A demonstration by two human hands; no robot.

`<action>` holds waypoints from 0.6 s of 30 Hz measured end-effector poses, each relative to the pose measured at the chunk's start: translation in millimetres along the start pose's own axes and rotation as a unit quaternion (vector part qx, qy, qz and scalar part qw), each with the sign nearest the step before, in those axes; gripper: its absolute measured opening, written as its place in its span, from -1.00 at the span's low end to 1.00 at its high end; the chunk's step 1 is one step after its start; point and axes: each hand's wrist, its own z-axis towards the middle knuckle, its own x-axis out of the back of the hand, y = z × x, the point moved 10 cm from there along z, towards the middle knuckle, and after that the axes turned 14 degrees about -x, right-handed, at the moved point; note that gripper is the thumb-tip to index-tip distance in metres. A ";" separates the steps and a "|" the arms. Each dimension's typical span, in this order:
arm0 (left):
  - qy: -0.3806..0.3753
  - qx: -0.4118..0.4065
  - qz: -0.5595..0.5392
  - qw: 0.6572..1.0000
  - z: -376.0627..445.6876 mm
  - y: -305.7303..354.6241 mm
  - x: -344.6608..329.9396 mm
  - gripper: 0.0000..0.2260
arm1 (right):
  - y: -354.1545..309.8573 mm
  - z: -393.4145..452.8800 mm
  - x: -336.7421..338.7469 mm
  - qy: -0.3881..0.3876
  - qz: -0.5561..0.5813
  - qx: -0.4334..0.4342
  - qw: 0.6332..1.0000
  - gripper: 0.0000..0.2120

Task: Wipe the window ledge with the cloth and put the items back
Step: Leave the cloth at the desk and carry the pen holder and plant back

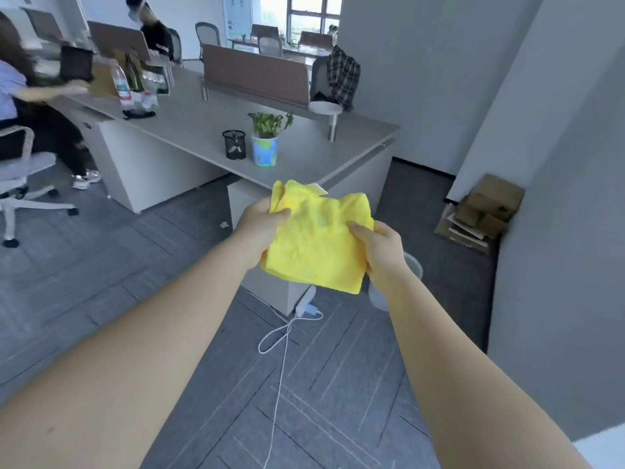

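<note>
Two bare arms reach out from the near edge. The left hand pinches the left side of the yellow cloth, and the right hand grips its right side, so the cloth hangs folded between both hands, up in the air over the floor. Farther off on the grey surface stand a black mesh cup and, just right of it, a potted plant. No window ledge shows close by. I think the cloth is being got ready, and next it must be carried to the ledge for wiping.
</note>
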 end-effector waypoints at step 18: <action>-0.075 0.047 0.021 0.996 335.1 -83.7 55.0 -0.73 | -81.4 270.7 -159.6 0.018 0.028 -0.049 0.998 -0.77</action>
